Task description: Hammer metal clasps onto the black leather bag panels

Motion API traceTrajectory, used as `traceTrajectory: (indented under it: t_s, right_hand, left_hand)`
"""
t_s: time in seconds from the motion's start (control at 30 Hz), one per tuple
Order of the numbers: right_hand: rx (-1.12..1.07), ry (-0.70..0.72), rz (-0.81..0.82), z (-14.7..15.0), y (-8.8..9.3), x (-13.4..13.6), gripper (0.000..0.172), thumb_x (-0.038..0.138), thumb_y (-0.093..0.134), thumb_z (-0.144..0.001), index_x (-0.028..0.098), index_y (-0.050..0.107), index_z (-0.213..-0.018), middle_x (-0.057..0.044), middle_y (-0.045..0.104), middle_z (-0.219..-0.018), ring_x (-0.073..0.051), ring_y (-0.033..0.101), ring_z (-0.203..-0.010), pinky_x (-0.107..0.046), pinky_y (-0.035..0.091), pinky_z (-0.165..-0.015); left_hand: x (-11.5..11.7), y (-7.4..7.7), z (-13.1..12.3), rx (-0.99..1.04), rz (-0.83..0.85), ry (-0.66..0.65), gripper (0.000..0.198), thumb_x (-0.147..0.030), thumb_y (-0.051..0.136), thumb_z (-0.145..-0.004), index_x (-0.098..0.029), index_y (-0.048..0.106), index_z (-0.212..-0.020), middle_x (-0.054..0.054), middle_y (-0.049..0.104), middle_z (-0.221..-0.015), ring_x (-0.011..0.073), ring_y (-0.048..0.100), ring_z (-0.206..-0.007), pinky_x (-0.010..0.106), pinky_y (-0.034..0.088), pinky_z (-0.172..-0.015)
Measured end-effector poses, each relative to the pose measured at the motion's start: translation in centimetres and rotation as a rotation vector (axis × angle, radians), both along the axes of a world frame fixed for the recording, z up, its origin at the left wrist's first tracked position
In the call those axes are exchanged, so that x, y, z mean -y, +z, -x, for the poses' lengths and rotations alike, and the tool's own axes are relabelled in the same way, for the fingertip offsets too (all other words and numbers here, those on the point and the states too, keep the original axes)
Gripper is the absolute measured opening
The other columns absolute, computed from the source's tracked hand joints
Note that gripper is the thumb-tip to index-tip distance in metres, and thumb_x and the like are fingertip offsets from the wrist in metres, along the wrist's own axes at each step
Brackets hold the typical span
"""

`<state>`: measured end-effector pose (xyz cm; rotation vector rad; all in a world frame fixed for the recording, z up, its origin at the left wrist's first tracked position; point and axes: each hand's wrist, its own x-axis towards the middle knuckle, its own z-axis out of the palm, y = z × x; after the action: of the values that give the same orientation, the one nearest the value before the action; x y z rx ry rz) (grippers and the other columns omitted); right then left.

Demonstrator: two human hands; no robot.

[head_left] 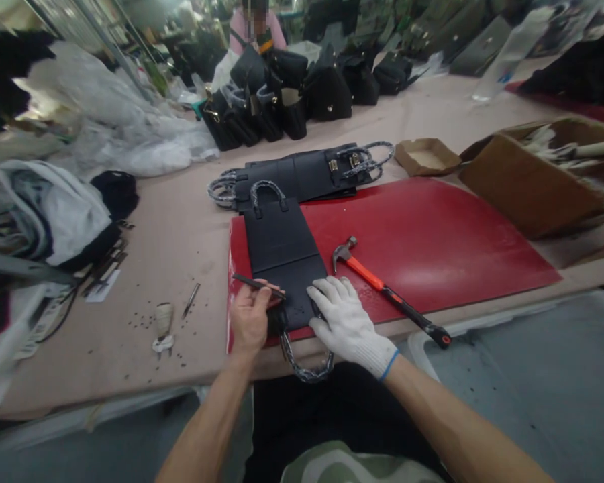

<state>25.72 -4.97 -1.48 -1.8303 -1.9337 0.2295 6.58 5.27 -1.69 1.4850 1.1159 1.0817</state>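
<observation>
A long black leather bag panel (283, 243) lies across the red mat in front of me, with a plastic-wrapped handle (268, 186) at its far end and another wrapped handle (309, 373) overhanging the table edge. Pinched in my bare left hand (252, 315) is a thin dark rod-shaped tool (246, 280), slanting over the panel's left side. My right hand (349, 325), in a white knitted glove, rests with fingers stretched on the panel's near right edge. Small dark specks show on the leather between the hands. A claw hammer (370, 274) with an orange and black handle lies to the right.
More black panels (294, 176) with wrapped handles lie beyond the red mat (433, 235). On the left are a thin metal punch (191, 300), a thread-wrapped tool (164, 322) and black bits. Cardboard boxes (533, 181) stand right. Finished bags (327, 90) and a person (276, 30) are behind.
</observation>
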Motion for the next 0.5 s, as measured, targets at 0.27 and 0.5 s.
traceTrajectory:
  t_s: [0.27,0.5]
  right_hand:
    - [0.004,-0.003,0.017,0.0,0.2,-0.3,0.057,0.029,0.067,-0.087,0.015,0.061,-0.143,-0.014,0.055,-0.15,-0.038,0.041,-0.142,-0.058,0.022,-0.126]
    - [0.064,0.006,-0.045,-0.4,-0.6,-0.5,0.054,0.028,0.061,-0.089,0.014,0.062,-0.141,-0.016,0.057,-0.147,-0.039,0.043,-0.139,-0.063,0.028,-0.122]
  left_hand:
    - [-5.9,1.5,11.1,-0.849,0.04,0.199,0.027,-0.036,0.059,-0.086,-0.016,0.069,-0.101,0.011,0.078,-0.089,0.0297,0.076,-0.088,0.037,0.061,-0.077]
    - [-5.9,1.8,13.3,-1.467,0.105,0.136,0.033,-0.034,0.051,-0.095,-0.015,0.076,-0.104,0.022,0.077,-0.1,0.0377,0.074,-0.096,0.043,0.055,-0.079]
